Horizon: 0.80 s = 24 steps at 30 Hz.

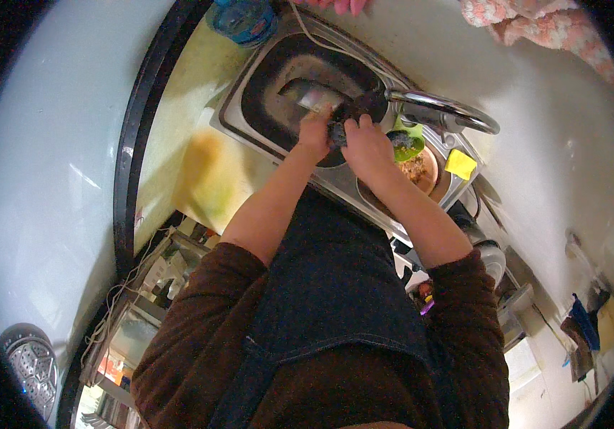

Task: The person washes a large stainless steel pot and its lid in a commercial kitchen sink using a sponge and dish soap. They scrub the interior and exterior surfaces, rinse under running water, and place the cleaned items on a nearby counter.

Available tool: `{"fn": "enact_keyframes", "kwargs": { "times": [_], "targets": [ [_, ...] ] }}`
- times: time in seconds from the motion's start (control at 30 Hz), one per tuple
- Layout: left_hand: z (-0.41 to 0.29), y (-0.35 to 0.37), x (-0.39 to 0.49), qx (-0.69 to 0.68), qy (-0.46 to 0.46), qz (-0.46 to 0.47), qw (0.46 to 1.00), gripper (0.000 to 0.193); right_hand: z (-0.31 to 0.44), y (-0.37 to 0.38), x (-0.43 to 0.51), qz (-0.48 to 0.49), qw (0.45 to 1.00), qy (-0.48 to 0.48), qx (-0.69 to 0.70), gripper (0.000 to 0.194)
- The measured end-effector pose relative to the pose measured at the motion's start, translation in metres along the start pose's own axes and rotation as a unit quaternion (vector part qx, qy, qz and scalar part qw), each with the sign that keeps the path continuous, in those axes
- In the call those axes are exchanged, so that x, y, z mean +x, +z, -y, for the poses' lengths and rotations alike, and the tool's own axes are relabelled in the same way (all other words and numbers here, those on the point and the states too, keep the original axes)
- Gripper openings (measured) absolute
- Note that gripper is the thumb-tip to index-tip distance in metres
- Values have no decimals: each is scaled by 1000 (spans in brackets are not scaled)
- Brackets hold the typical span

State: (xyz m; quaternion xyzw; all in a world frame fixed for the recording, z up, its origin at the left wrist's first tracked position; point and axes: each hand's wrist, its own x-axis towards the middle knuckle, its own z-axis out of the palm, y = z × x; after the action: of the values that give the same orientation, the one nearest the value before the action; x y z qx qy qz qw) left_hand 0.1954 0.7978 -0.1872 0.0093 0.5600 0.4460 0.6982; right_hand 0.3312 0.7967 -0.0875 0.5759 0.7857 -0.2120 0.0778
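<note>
Over the left basin of a stainless steel sink (pixel 225 111), my left hand (pixel 316 135) grips a dark, curved, glossy object (pixel 315 96), blurred and partly hidden; its exact kind cannot be told. Close beside it, my right hand (pixel 368 147) has its fingers bent over a small dark grey item (pixel 337 134), against the held object. To the right of my right hand, a green container (pixel 410 152) holds a grey, mesh-like thing. Below it, a round pinkish bowl or plate (pixel 432 167) with food scraps sits in the smaller round basin.
A chrome faucet (pixel 446 102) arches at the sink's right end. A yellow cloth or sponge (pixel 461 164) lies on the sink's right edge. A blue-tinted plastic water bottle (pixel 245 24) stands past the upper left corner. A white cord (pixel 328 47) crosses the sink's back rim.
</note>
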Motion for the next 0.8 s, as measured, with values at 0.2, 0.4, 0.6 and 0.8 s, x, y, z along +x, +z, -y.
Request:
{"fn": "enact_keyframes", "kwargs": {
  "times": [0.2,0.4,0.6,0.8],
  "targets": [
    [-12,-30,-11,-271,-112,134,947,54,-43,-11,-24,-51,932,156,323,53],
    [-18,-64,-11,-419,-216,175,864,40,-68,-17,-32,-16,874,171,454,60],
    [-33,-81,-6,-310,-271,101,906,32,-47,-16,-19,-130,902,63,408,65],
    [-51,-58,-31,48,-226,151,961,17,-2,4,7,-119,947,-65,291,59]
  ]
}}
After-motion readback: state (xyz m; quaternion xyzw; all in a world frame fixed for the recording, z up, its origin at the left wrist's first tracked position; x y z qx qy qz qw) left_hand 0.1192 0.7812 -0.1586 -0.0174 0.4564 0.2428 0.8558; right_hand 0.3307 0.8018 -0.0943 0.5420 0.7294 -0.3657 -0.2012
